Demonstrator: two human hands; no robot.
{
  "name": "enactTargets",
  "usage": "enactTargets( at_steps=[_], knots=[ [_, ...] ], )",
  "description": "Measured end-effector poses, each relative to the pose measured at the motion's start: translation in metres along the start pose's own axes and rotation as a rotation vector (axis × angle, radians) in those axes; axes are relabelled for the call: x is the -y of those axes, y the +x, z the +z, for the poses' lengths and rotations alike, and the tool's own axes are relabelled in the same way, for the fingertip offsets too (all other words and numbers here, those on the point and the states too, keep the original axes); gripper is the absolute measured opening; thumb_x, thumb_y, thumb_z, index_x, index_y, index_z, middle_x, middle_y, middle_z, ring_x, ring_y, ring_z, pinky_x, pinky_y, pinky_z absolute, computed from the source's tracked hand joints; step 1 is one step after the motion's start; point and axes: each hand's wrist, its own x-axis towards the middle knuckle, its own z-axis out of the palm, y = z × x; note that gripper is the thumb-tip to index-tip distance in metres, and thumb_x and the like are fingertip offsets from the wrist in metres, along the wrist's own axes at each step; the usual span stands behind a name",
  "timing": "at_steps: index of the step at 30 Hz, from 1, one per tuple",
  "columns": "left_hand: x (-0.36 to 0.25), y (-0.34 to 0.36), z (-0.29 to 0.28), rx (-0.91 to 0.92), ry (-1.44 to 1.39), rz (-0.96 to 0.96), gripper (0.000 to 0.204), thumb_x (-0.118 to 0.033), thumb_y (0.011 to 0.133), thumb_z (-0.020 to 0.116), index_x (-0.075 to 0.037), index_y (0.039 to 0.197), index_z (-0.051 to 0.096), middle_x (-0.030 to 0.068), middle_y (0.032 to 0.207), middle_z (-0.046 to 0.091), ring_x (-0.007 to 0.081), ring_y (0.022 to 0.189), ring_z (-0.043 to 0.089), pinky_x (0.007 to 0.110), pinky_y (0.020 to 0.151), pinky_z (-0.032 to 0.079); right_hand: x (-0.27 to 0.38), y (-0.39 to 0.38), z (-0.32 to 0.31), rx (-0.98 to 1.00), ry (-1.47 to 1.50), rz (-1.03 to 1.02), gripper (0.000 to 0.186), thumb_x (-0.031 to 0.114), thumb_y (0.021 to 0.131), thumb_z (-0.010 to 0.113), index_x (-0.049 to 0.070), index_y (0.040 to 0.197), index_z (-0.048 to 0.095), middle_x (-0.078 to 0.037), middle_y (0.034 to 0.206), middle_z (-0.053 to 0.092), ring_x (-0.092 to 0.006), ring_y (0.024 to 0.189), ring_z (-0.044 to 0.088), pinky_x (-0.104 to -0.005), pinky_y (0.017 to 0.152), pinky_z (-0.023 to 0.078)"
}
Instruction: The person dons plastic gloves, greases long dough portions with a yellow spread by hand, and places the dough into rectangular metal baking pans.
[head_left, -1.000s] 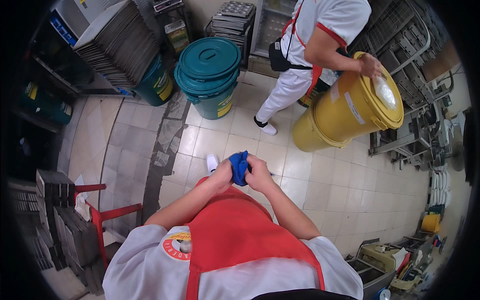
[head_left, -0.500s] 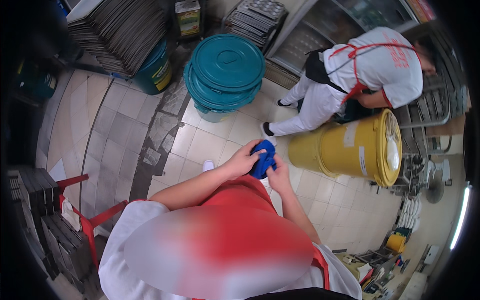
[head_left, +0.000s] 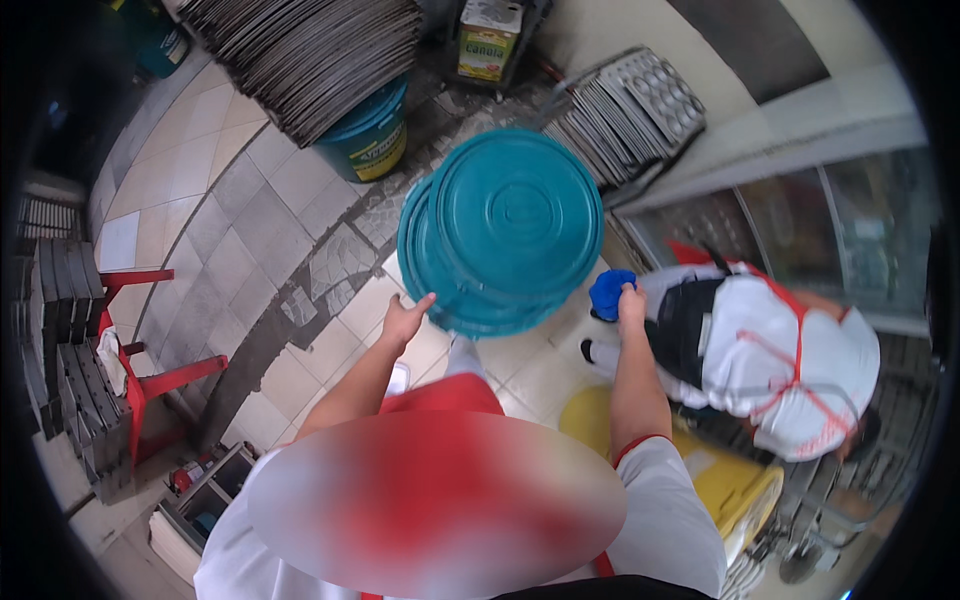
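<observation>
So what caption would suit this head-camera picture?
Left hand reaching to teal lidded bin; right hand gripping blue cloth.

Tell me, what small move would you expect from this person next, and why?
Probably bringing the blue cloth down onto the teal lid of the stacked bins. The right hand holds the cloth just beside the lid's edge, while the left hand is open at the rim on the other side, seemingly to steady it.
</observation>
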Motion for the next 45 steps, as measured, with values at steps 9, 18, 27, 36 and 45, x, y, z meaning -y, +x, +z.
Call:
enactTargets(
  at_steps=[9, 18, 27, 36, 45],
  knots=[
    [-0.019, 0.066, 0.067, -0.152, -0.515, -0.177, 0.122, -0.054, 0.081, 0.087, 0.001, 0.159, 0.01, 0.0254, 0.153, 0.044, 0.0359, 0.14, 0.049, 0.044, 0.118, 0.039, 0.025, 0.065, 0.118, 0.68, -0.04, 0.175, 0.086, 0.044, 0.074, 0.093, -0.001, 0.138, 0.059, -0.021, 0.126, 0.071, -0.0332, 0.117, 0.068, -0.0421, 0.102, 0.053],
    [0.008, 0.075, 0.039, -0.021, -0.664, -0.161, 0.076, -0.024, 0.086, 0.088, 0.001, 0.145, 0.048, 0.0192, 0.133, 0.066, 0.032, 0.12, 0.066, 0.046, 0.107, 0.052, -0.051, -0.121, 0.105, 0.607, 0.338, 0.641, 0.063, 0.025, 0.083, 0.089, 0.005, 0.134, 0.057, -0.01, 0.12, 0.067, -0.0261, 0.105, 0.069, -0.0411, 0.09, 0.057],
    [-0.07, 0.16, -0.001, -0.02, -0.502, -0.132, 0.075, -0.037, 0.086, 0.087, 0.01, 0.135, 0.057, 0.023, 0.125, 0.07, 0.0301, 0.11, 0.07, 0.042, 0.102, 0.055, 0.002, -0.129, 0.189, 0.334, 0.745, 0.685, 0.036, 0.021, 0.09, 0.081, 0.01, 0.117, 0.06, -0.005, 0.097, 0.064, -0.0214, 0.083, 0.066, -0.041, 0.069, 0.058],
    [-0.218, 0.316, -0.039, -0.156, -0.323, -0.025, 0.099, -0.055, 0.075, 0.089, 0.016, 0.135, 0.057, 0.0263, 0.128, 0.068, 0.0332, 0.118, 0.068, 0.043, 0.106, 0.052, 0.163, -0.007, 0.293, 0.309, 0.859, 0.562, 0.032, 0.015, 0.088, 0.085, 0.005, 0.112, 0.067, -0.003, 0.096, 0.067, -0.0185, 0.083, 0.066, -0.0343, 0.073, 0.056],
    [-0.349, 0.457, -0.024, -0.101, -0.32, -0.151, 0.106, -0.066, 0.078, 0.083, 0.014, 0.141, 0.053, 0.0228, 0.142, 0.06, 0.0341, 0.128, 0.06, 0.047, 0.105, 0.049, 0.336, 0.195, 0.355, 0.278, 0.546, 0.376, 0.049, 0.021, 0.082, 0.088, -0.002, 0.121, 0.067, -0.011, 0.11, 0.072, -0.0237, 0.095, 0.07, -0.0383, 0.084, 0.057]
  ],
)
